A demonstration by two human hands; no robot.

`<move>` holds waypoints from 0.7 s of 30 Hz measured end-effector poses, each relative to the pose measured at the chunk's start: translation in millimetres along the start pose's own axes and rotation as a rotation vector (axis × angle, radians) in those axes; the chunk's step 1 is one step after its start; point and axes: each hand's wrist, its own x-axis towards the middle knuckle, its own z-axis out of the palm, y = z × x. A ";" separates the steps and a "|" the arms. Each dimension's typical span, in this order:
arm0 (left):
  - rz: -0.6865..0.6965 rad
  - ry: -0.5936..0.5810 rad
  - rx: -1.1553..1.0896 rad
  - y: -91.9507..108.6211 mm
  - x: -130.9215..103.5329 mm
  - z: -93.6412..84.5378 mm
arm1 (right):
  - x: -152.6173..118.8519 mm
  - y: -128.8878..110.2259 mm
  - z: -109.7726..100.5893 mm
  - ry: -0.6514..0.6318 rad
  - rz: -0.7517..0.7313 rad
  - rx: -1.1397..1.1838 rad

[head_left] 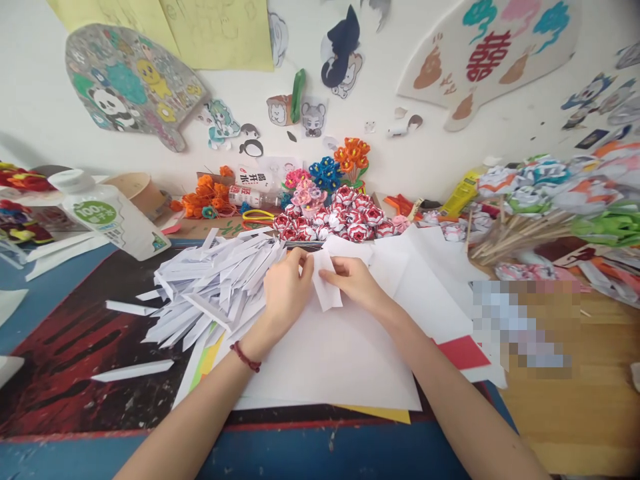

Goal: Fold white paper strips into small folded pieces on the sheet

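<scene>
Between my two hands is a small white paper strip [327, 291], held up above a stack of white paper sheets [330, 367]. My left hand [289, 283] pinches its upper left edge with thumb and forefinger, and a dark red bracelet circles that wrist. From the other side, my right hand [357, 281] grips the strip's right edge, thumb in front. A heap of folded white paper strips [215, 280] lies just left of my left hand. One folded strip [133, 371] rests apart on the dark mat [65, 360].
Red-and-white paper flowers [345, 217] are massed behind my hands. A white bottle [110, 213] stands at the left, tilted in view. Wooden sticks [520, 237] with paper flowers lie at the right. A red paper piece [463, 352] sits beside my right forearm.
</scene>
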 end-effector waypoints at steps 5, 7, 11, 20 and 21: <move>0.123 0.122 0.149 -1.9 -2.8 1.0 | -1.2 0.6 2.7 0.007 0.011 -0.006; 0.230 0.166 0.234 -4.0 -3.9 1.9 | -1.3 0.5 3.3 0.019 -0.004 -0.001; 0.441 0.187 0.387 -7.9 -5.4 1.6 | -0.9 -0.1 4.3 0.074 -0.027 -0.040; 0.187 0.071 -0.190 -2.8 1.1 -6.8 | -1.5 -4.3 2.8 0.168 -0.100 -0.210; 0.132 0.038 -0.317 -4.1 4.0 -7.1 | -1.3 -4.5 2.2 0.168 -0.104 -0.214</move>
